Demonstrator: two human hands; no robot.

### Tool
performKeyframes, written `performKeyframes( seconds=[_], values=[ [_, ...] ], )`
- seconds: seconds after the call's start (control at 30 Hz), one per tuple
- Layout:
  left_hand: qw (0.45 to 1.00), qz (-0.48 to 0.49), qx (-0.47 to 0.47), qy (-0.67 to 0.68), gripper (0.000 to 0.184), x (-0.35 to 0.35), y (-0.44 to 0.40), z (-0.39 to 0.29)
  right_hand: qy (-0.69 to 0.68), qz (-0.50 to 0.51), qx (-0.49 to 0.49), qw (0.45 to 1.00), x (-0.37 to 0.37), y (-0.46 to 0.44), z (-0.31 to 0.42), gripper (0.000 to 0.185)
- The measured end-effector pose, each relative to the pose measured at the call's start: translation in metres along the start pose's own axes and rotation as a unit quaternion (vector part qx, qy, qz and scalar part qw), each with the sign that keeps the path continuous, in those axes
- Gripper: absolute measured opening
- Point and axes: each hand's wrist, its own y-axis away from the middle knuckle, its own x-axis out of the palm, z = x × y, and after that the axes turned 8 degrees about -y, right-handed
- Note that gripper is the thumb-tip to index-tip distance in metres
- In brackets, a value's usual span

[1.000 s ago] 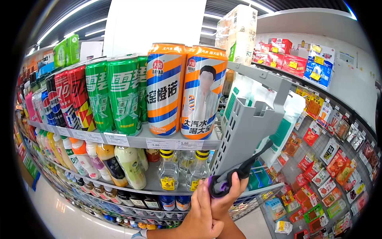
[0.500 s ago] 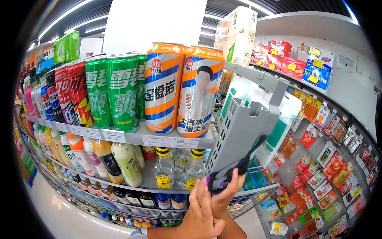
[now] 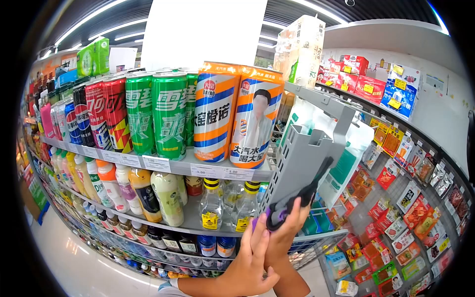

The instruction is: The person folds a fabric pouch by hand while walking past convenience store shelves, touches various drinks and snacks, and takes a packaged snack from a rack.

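Right hand (image 3: 282, 238) grips a black-and-purple bundle (image 3: 284, 204), showing less grey lining than a moment ago, probably turned or folded tighter. Left hand (image 3: 246, 267) lies alongside, fingers extended; whether it grips, I cannot tell. The bundle sits below the upper shelf's (image 3: 261, 175) right corner, before a grey panel (image 3: 297, 161), right of clear bottles (image 3: 212, 204).

Bright ceiling strip lights (image 3: 92, 21); fisheye edges bend and blacken.

Cans (image 3: 215, 113): glossy, smooth metal. Upright shelf bracket (image 3: 304, 158): matt grey. Floor (image 3: 94, 265): smooth, glossy.
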Motion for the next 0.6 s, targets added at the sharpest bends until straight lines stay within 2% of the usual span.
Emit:
performKeyframes(
  seconds=[0.17,0.23,0.27,0.33,0.43,0.47,0.6],
  values=[
    [0.999,-0.014,0.008,0.029,0.098,-0.011,0.008,0.003,0.047,0.015,-0.044,0.998,-0.002,-0.015,0.015,0.082],
    [0.996,0.024,-0.067,0.058,0.097,-0.009,0.025,0.010,0.051,0.026,-0.055,0.997,0.001,0.002,0.013,0.082],
    [0.996,0.019,-0.065,0.058,0.097,-0.011,0.027,0.011,0.052,0.024,-0.058,0.997,0.004,0.013,0.009,0.082],
    [0.997,-0.006,-0.051,0.049,0.086,-0.014,0.028,0.012,0.053,0.025,-0.058,0.997,0.005,0.016,0.008,0.082],
    [0.993,0.016,-0.028,0.114,0.092,-0.020,0.030,0.023,0.043,0.007,-0.069,0.997,0.004,-0.007,0.014,0.082],
    [0.991,0.018,-0.038,0.127,0.087,-0.023,0.032,0.022,0.031,0.010,-0.059,0.998,0.000,-0.014,0.017,0.082],
    [0.995,0.091,-0.011,0.046,0.088,-0.046,0.037,0.019,0.018,0.014,-0.036,0.999,-0.003,-0.009,0.016,0.078]
  ],
)
